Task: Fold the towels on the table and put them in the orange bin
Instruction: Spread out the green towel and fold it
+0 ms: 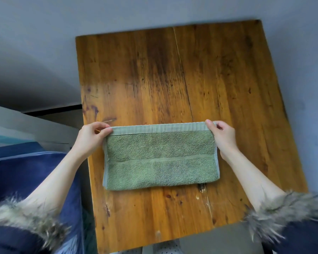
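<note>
A green towel (161,156) lies folded in half on the wooden table (173,74), its hemmed edge on the far side. My left hand (92,135) pinches the far left corner of the towel. My right hand (221,133) pinches the far right corner. Both hands hold the top layer's edge just above the table. The orange bin is not in view.
Blue fabric (26,173) lies to the left of the table, beside a white surface (17,123). Fur-trimmed dark sleeves (283,217) cover my forearms near the bottom corners. A grey wall surrounds the table's far side.
</note>
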A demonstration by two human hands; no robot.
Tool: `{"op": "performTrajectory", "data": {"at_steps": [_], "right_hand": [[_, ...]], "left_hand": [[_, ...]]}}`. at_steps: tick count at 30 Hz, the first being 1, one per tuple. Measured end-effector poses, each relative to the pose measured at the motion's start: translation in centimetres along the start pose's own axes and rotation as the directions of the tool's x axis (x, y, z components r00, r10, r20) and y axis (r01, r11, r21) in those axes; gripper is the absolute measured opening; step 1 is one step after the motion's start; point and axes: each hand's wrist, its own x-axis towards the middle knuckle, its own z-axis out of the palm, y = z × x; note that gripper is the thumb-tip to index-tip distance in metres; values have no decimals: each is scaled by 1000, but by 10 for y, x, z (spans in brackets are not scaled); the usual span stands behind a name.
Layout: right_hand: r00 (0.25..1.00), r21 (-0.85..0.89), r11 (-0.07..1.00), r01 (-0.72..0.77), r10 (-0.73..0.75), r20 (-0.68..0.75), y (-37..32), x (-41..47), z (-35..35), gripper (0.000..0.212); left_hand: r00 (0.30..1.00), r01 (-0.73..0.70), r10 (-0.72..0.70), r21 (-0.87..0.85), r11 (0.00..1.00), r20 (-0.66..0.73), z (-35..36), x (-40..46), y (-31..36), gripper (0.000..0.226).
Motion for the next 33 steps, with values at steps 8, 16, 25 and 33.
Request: {"op": "performTrajectory", "data": {"at_steps": [8,16,25,33], "right_hand": [[960,-204,979,1,-58,-275,4,-4,14,26],[741,-624,443,644,-563,365,47,-100,84,47],[778,-731,348,587,-493,390,82,-71,55,54],[814,-727,486,486,-553,175,53,-35,41,54]], "left_hand": [[951,-12,121,355,935,-284,29,-9,-1,37],[901,-371,431,619,692,58,125,-90,-3,53],[884,-366,461,733,573,82,120,-79,-42,61],[876,-302,469,633,713,-110,86,-36,-25,55]]}}
